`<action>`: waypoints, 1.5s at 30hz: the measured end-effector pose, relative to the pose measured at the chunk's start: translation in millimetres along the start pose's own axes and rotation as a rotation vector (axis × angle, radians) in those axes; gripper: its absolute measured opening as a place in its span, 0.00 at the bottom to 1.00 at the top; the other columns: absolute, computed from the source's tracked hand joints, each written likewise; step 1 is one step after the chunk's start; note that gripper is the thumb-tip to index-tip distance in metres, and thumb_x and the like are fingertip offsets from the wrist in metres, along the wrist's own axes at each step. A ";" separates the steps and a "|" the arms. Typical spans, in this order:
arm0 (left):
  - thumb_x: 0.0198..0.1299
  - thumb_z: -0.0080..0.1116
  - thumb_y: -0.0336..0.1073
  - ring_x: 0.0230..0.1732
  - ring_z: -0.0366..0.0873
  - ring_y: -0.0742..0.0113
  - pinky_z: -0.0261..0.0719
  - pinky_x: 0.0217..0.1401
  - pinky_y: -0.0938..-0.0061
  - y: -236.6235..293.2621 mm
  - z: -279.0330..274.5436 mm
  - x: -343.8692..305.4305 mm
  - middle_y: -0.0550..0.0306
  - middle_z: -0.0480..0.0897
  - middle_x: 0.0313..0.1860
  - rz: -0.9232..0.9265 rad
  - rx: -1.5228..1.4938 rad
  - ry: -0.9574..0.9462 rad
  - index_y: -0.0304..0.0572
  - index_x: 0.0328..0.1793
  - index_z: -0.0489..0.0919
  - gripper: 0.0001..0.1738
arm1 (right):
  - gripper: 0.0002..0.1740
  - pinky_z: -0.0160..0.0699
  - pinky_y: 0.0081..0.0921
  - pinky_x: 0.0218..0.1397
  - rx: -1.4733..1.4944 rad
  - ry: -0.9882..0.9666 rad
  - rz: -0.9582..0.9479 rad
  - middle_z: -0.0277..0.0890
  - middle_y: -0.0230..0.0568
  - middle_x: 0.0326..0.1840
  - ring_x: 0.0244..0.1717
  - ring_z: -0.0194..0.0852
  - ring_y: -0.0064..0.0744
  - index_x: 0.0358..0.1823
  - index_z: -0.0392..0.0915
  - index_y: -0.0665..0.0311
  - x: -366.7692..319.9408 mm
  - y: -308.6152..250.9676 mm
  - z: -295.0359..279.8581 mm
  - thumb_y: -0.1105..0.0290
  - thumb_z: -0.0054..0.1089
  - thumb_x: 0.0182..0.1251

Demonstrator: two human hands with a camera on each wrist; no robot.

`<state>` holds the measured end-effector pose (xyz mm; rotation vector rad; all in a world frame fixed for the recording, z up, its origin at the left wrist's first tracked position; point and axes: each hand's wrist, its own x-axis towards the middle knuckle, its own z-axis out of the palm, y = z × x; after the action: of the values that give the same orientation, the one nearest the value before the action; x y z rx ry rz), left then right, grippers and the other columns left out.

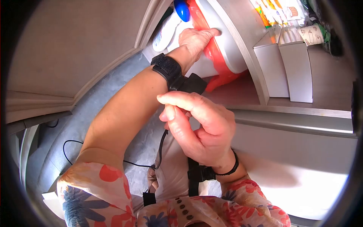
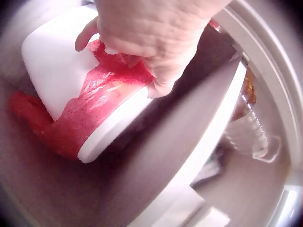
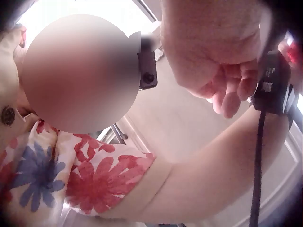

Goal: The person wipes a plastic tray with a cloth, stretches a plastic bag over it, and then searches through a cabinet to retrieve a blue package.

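My left hand (image 1: 196, 39) reaches into a low cupboard and grips a white tub (image 1: 227, 53) wrapped in a red plastic bag (image 1: 213, 56). In the left wrist view the left hand's (image 2: 151, 38) fingers curl into the red bag (image 2: 94, 109) over the rim of the white tub (image 2: 57, 66), which lies tilted on the shelf. My right hand (image 1: 196, 125) is at my left forearm, with fingers curled against the black wrist camera (image 1: 191, 84) and its cable (image 1: 163, 142). The right wrist view shows these curled fingers (image 3: 227, 90) beside the camera (image 3: 272, 85).
A white bottle (image 1: 166, 30) with a blue cap (image 1: 182, 9) lies left of the tub. A grey divider (image 1: 245, 45) separates a compartment holding white boxes (image 1: 289, 64), paper cups (image 1: 312, 34) and snack packets (image 1: 276, 11). The cupboard door (image 1: 75, 45) stands open at left above grey floor (image 1: 75, 125).
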<state>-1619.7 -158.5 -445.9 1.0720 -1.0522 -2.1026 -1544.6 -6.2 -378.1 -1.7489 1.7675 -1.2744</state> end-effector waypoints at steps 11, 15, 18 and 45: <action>0.31 0.70 0.56 0.54 0.68 0.57 0.69 0.49 0.40 21.8 -70.5 3.1 0.54 0.74 0.51 -0.072 0.263 -0.399 0.47 0.50 0.78 0.37 | 0.12 0.71 0.20 0.25 -0.016 -0.050 -0.042 0.75 0.39 0.24 0.22 0.76 0.27 0.41 0.77 0.69 -2.4 -0.1 5.6 0.83 0.57 0.54; 0.36 0.67 0.52 0.49 0.72 0.66 0.78 0.40 0.60 35.6 -112.6 -13.7 0.58 0.78 0.44 -0.046 0.333 -0.465 0.47 0.46 0.80 0.29 | 0.12 0.70 0.25 0.23 0.001 -0.054 -0.065 0.74 0.39 0.22 0.20 0.74 0.32 0.40 0.76 0.67 -4.9 0.9 8.2 0.82 0.58 0.52; 0.36 0.67 0.50 0.44 0.75 0.66 0.78 0.38 0.66 36.7 -140.2 -24.9 0.58 0.79 0.41 -0.057 0.366 -0.479 0.45 0.43 0.81 0.27 | 0.12 0.70 0.24 0.22 -0.001 -0.090 -0.008 0.74 0.38 0.22 0.19 0.73 0.32 0.39 0.76 0.67 -8.9 -2.5 10.3 0.82 0.59 0.52; 0.40 0.61 0.46 0.36 0.77 0.67 0.75 0.32 0.75 -50.6 -289.6 -134.1 0.56 0.79 0.36 -0.040 0.244 -0.032 0.42 0.41 0.79 0.22 | 0.08 0.72 0.34 0.31 -0.273 -0.819 0.127 0.74 0.40 0.29 0.31 0.75 0.43 0.37 0.73 0.63 -20.8 23.8 28.3 0.72 0.57 0.54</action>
<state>-1311.4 -145.3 -542.0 1.1852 -1.3400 -2.0662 -1533.7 -0.7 -418.7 -1.8690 1.5374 -0.1800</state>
